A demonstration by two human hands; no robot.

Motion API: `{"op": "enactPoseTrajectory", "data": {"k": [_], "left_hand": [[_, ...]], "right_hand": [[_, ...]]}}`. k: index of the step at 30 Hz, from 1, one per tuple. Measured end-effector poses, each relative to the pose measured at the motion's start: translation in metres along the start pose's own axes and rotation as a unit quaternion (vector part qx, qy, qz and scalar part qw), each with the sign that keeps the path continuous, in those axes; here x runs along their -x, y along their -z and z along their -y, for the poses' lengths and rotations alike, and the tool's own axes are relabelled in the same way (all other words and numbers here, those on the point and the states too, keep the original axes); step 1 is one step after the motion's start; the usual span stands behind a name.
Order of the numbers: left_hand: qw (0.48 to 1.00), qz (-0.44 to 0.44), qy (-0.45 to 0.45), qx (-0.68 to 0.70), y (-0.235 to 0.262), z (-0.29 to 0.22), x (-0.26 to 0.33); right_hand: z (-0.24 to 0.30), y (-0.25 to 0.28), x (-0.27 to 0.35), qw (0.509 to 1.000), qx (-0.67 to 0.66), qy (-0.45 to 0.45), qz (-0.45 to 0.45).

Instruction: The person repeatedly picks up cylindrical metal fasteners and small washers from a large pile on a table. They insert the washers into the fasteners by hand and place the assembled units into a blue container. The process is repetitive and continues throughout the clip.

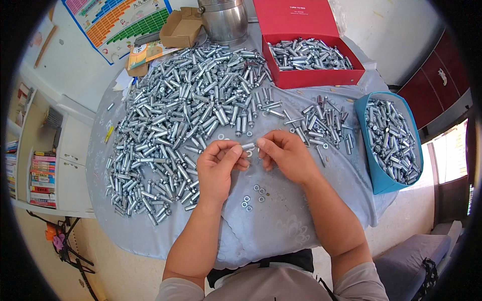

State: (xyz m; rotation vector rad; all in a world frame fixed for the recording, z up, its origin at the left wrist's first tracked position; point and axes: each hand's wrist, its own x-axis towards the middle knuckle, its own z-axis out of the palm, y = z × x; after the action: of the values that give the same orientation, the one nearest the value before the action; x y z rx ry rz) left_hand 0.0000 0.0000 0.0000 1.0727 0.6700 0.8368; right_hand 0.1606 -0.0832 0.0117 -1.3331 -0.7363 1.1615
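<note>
Between my two hands, over the middle of the table, is a silver expansion bolt [248, 146]. Its near end is pinched by the thumb and fingers of my left hand [217, 165]. My right hand [287, 153] is closed at the bolt's other end, thumb against forefinger; a small shiny ring shows at its fingertips, possibly a nut or washer. Loose washers [221, 136] lie just beyond my left fingers. Closer to me, several hex nuts [246, 198] rest on the cloth. A big heap of expansion bolts [170, 115] spreads to the left and far side.
A smaller scatter of bolts [321, 120] lies right of centre. An open red box [321, 78] and a blue basket [384, 186], both filled with bolts, stand at the right. At the back are a metal pot [224, 22] and a cardboard box [181, 29]. Grey cloth [291, 220] covers the table.
</note>
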Motion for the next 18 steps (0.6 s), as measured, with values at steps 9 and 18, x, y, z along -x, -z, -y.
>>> {"op": "enactPoseTrajectory", "data": {"k": [9,18], "left_hand": [[0.999,-0.038,0.021,-0.022,-0.004,-0.003,0.002],[0.997,-0.052,0.059,0.017,0.002,-0.006,0.000]], "right_hand": [[-0.008,-0.001,0.001,0.978,0.092,0.186,-0.027],[0.003,-0.003,0.004,0.993,-0.071,0.080,-0.049]]}}
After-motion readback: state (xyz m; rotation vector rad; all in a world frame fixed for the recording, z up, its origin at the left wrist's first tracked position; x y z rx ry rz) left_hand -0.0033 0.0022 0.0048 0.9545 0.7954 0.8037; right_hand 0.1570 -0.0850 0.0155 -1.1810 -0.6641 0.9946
